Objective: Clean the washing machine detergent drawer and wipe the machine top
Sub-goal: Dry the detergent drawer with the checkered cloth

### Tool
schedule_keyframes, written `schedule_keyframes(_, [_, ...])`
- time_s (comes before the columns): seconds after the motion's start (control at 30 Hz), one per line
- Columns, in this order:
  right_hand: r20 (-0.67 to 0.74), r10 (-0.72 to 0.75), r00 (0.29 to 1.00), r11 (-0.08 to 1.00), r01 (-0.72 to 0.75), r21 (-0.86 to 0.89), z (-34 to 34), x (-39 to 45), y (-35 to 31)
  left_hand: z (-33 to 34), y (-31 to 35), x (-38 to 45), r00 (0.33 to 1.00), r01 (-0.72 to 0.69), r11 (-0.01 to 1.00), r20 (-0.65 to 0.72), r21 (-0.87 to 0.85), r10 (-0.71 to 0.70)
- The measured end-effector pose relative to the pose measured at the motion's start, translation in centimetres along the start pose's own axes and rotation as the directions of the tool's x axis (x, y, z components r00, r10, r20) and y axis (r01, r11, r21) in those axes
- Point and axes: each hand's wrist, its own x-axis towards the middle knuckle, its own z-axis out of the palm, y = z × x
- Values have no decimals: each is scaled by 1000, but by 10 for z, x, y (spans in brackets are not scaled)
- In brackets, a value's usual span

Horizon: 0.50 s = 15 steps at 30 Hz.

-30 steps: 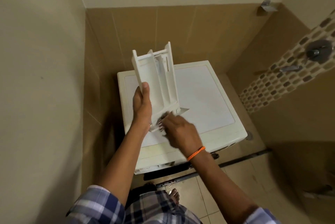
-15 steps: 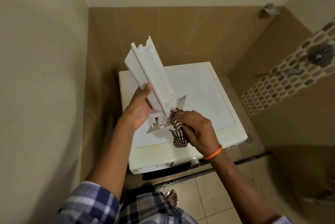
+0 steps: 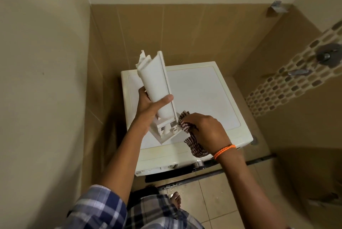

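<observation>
drawer turned underside-up | upright, front panel down | left hand gripping | right hand clutching cloth

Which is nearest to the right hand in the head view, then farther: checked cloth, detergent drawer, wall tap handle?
From the right hand:
1. Checked cloth, gripped in that hand.
2. Detergent drawer, just left of it, held upright by the left hand.
3. Wall tap handle, far up on the right wall.
</observation>
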Motion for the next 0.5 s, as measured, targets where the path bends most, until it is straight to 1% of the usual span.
schedule_keyframes(0.03, [-7, -10, 1000, 991, 9, -135, 5, -2, -7, 4, 1, 1, 998, -38, 997, -39, 72, 41])
schedule_keyframes(0.07, [-37, -15, 999, 977, 7, -213, 13, -4, -16, 6, 2, 2, 993, -75, 989, -79, 130, 86])
schedule_keyframes(0.1, [-81, 2, 997, 973, -21, -231, 22, -7, -25, 9, 3, 3, 984, -108, 978, -118, 178, 130])
schedule_keyframes(0.2, [-193, 96, 977, 984, -122, -129, 51, -17, -53, 17, 11, 2, 947, -150, 935, -225, 321, 230])
schedule_keyframes(0.27, [-196, 47, 979, 994, -65, -90, 65, -26, -71, 20, 14, 0, 916, -146, 891, -282, 430, 286])
schedule_keyframes(0.33, [-144, -22, 989, 994, 6, -111, 73, -31, -75, 18, 14, 1, 894, -146, 872, -314, 468, 319])
schedule_keyframes(0.4, [-163, -84, 983, 995, 73, -74, 67, -26, -61, 12, 14, 4, 905, -139, 908, -322, 394, 278])
schedule_keyframes(0.43, [-211, -111, 971, 994, 114, 3, 63, -23, -48, 8, 13, 3, 916, -134, 945, -327, 298, 233])
schedule_keyframes(0.47, [-273, -89, 958, 979, 135, 152, 53, -21, -39, 4, 13, 3, 925, -119, 980, -341, 157, 167])
schedule_keyframes(0.5, [-324, -1, 946, 926, 123, 356, 41, -19, -31, 1, 16, 2, 936, -78, 997, -347, -20, 66])
